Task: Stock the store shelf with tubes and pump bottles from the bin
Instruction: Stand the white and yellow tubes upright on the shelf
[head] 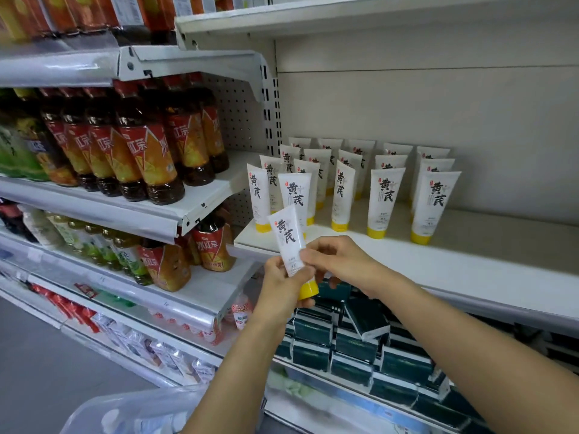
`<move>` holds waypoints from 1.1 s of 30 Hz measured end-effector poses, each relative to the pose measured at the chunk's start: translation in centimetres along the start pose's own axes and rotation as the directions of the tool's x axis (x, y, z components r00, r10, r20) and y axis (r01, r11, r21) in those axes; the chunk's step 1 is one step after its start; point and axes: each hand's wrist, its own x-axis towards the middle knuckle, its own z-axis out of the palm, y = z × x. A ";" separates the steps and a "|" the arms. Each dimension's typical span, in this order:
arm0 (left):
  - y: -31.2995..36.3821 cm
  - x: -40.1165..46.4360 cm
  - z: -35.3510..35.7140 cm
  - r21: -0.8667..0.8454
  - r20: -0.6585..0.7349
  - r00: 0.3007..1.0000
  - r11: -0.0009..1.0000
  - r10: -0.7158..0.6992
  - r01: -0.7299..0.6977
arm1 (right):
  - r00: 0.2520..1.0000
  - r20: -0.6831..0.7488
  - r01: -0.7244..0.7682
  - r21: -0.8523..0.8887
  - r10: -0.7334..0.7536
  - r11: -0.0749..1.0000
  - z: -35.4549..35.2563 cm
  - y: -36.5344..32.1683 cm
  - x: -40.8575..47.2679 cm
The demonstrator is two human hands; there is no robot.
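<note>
Below the forearms, at the frame's bottom edge, sits one clear plastic bin (131, 411). Above it, both hands hold a single white tube (286, 238) in front of the shelf's edge: the left hand (282, 286) wraps its fingers round the lower part by the yellow cap, and the right hand (336, 261) pinches the tube's right edge with fingertips. Its long axis runs nearly upright, cap down and flat crimped end up, tilted a little to the left, label facing the camera. Under the hands, dark green boxes (360, 336) lie stacked on a lower shelf. Beyond the hands, on the white shelf (470, 264), stand about nineteen matching tubes (385, 202), all cap down, in six rows running front to back. Left of the hands, neighbouring shelves carry bottled tea (150, 158) with red-orange labels, with more drinks above and below. Grey floor (37, 364) shows at the lower left.
</note>
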 end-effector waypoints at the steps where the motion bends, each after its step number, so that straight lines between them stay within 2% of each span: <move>1: 0.0 0.0 0.3 0.023 0.007 1.000 1.000 0.012 -0.013 | 1.000 0.005 0.002 -0.024 -0.002 1.000 -0.3 0.0 -0.1; 10: 1.3 1.0 3.4 0.275 0.097 0.983 0.945 0.157 -0.178 | 0.997 -0.064 0.029 -0.128 -0.037 0.991 -3.1 -0.2 -0.1; 13: 1.8 1.5 4.3 0.288 0.121 0.975 0.933 0.187 -0.214 | 0.990 -0.120 0.066 -0.063 -0.073 0.996 -3.9 -0.1 0.4; 15: 2.1 1.9 4.7 0.284 0.140 0.970 0.930 0.201 -0.234 | 0.980 -0.169 0.092 -0.097 -0.107 0.991 -4.6 -0.2 0.7; 20: 2.5 3.2 5.6 0.339 0.136 0.975 0.917 0.173 -0.210 | 0.965 -0.231 0.100 -0.124 -0.127 0.987 -5.5 0.4 1.9; 24: 3.0 3.4 6.2 0.308 0.145 0.984 0.940 0.105 -0.146 | 0.958 -0.256 0.086 -0.174 -0.129 0.981 -5.6 1.2 2.6; 29: 3.2 3.3 6.2 0.302 0.129 0.989 0.947 0.073 -0.109 | 0.949 -0.306 0.037 -0.126 -0.074 0.991 -5.3 1.5 3.2; 33: 2.9 3.4 5.9 0.292 0.100 0.994 0.953 0.046 -0.074 | 0.937 -0.340 0.026 -0.154 -0.078 0.988 -5.0 1.6 3.3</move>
